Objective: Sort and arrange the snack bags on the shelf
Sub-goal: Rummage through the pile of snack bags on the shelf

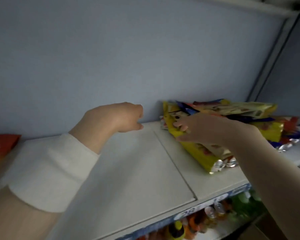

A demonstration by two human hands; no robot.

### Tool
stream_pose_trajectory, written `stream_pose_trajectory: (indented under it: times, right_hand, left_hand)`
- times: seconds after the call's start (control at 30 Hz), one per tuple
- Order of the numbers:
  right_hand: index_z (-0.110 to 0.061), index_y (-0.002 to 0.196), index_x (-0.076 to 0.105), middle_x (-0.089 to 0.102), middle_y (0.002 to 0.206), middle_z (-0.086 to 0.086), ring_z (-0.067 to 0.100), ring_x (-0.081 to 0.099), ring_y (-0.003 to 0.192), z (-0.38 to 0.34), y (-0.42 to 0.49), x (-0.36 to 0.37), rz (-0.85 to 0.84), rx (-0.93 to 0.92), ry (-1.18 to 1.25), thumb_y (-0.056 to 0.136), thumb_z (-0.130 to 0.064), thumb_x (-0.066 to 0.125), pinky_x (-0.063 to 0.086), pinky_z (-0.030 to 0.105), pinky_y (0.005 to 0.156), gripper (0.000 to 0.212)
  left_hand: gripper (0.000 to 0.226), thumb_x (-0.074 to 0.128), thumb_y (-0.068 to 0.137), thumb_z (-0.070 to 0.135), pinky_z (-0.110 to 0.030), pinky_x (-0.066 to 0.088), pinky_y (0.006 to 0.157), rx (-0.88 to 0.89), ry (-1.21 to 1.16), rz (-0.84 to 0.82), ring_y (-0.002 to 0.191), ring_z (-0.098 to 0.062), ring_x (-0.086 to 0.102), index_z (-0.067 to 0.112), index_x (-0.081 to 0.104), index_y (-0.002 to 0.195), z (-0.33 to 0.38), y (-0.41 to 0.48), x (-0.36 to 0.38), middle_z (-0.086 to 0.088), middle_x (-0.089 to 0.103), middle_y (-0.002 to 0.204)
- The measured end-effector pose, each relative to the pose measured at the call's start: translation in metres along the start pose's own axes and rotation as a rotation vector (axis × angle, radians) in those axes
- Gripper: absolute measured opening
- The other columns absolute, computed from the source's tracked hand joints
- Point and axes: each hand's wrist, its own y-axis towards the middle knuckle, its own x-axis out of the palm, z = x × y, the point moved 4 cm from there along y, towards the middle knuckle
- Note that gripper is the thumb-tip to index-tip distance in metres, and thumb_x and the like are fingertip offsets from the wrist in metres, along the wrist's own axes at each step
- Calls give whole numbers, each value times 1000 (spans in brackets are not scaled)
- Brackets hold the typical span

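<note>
Gripping with right hand (199,129), fingers curled round the end of a yellow bag (196,151) at the left of the pile (241,110) on the shelf (137,170). Hovering with left hand (116,118) above the shelf, fingers curled in, holding nothing. Orange bag (0,146) far left.

Dim pale-blue wall (111,49), grey corner post (274,54)
</note>
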Motion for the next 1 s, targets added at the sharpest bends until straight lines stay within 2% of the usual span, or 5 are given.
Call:
stream_pose_trajectory:
  times: [0.2, 0.4, 0.53, 0.8, 1.0]
  right_hand:
    - [-25, 141, 35, 49, 138, -1, 19, 49, 122, 158, -73, -4, -43, 123, 56, 90, -44, 50, 42, 32, 101, 56]
    - [-25, 143, 31, 50, 137, 0, 18, 46, 126, 270, -82, 0, -14, 206, 63, 93, -43, 45, 39, 30, 103, 55]
    - [-24, 140, 37, 51, 136, 0, 19, 48, 123, 315, -53, 2, 14, 188, 48, 91, -45, 47, 41, 32, 101, 54]
    - [-25, 139, 37, 52, 134, -1, 18, 51, 120, 370, 13, -3, 19, 106, 28, 91, -49, 45, 43, 33, 100, 55]
    - [-23, 137, 39, 52, 132, 0, 19, 51, 117, 399, 64, -1, -41, 24, 76, 91, -49, 44, 43, 33, 99, 52]
  left_hand:
    - [42, 47, 94, 35, -31, 41, 76, 161, 72, 26, 107, -25, 56, 11, 48, 128, 190, 70, -11, -10, 57, 123]
    - [40, 44, 95, 36, -31, 43, 79, 196, 79, -16, 100, -21, 54, 11, 51, 125, 278, 139, -16, -8, 57, 121]
    - [45, 40, 97, 41, -30, 45, 73, 119, 66, -70, 92, -19, 54, 8, 52, 125, 291, 190, -11, -7, 59, 111]
    - [82, 38, 91, 59, -33, 36, 104, -235, -416, -60, 130, -30, 42, 1, 21, 146, 261, 294, 6, -16, 34, 149]
    - [91, 46, 82, 68, -35, 35, 107, -386, -572, -139, 131, -30, 42, 7, 28, 147, 253, 347, 24, -13, 36, 149]
